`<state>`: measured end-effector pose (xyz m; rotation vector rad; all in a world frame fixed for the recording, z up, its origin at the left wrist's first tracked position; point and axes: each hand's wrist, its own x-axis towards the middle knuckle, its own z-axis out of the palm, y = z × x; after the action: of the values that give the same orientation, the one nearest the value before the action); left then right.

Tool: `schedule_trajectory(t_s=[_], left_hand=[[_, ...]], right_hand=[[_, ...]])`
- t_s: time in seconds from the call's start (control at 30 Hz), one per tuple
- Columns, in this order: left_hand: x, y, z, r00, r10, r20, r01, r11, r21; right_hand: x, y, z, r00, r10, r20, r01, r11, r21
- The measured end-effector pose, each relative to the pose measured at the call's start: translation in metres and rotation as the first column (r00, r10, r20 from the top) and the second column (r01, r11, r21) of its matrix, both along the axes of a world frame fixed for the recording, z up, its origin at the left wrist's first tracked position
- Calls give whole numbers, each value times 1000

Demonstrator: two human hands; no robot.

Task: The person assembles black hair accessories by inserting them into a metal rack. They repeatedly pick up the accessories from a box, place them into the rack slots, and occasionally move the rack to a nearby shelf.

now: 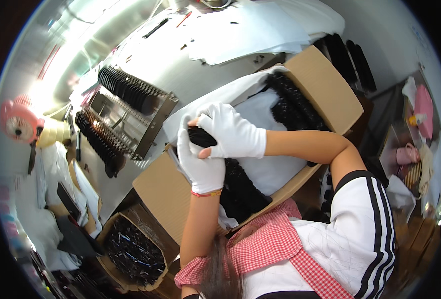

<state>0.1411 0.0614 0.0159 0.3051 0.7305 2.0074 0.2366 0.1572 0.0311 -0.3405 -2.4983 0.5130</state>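
My two hands, in white gloves with some bare fingertips showing, meet over the left part of an open cardboard box (325,89). Between them is a small bundle of thin black pieces (201,137), its exact kind not clear. My left hand (199,162) cups it from the left and below, fingers pointing up. From the right, my right hand (235,130) closes over it, thumb bent inward. Inside the box, rows of similar black pieces (243,192) lie along the near left and far right, with a pale sheet (275,174) between them.
A metal rack (155,124) with two rows of black pieces stands left of the box. White sheets (255,30) cover the far table. A pink fan (18,122) sits at the far left. Below left is a carton of black scraps (133,251). Shelves with a pink cup (406,154) stand right.
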Motion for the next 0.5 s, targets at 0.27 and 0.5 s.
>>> schedule_trajectory(t_s=[0.27, 0.5], left_hand=[[77, 35, -19, 896, -333, -294, 265, 932, -246], [96, 92, -53, 936, -352, -23, 334, 904, -266]], right_hand=[[105, 73, -15, 993, 21, 115, -15, 999, -51], [121, 136, -21, 816, -33, 577, -53, 990, 132]])
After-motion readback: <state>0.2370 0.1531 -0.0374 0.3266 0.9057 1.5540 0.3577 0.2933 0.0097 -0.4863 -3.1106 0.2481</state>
